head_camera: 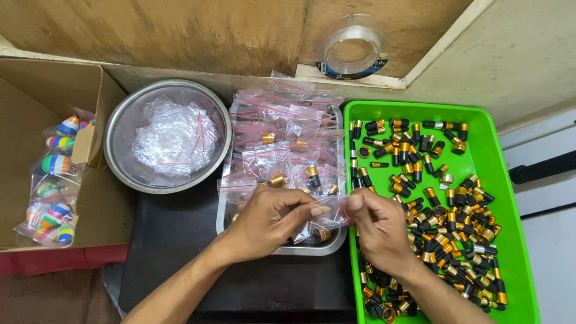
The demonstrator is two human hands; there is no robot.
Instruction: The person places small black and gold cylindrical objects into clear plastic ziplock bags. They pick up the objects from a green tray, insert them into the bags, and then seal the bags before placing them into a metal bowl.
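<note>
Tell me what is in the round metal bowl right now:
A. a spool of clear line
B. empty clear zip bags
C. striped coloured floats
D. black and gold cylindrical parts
B: the round metal bowl holds only a heap of empty clear zip bags, while the black and gold parts lie in the green tray.

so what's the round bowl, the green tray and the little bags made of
Bowl: looks like steel, a dull grey sheen on its rim. Green tray: probably plastic, glossy and evenly coloured. Bags: thin clear plastic film, crinkled, with red zip strips.
</note>
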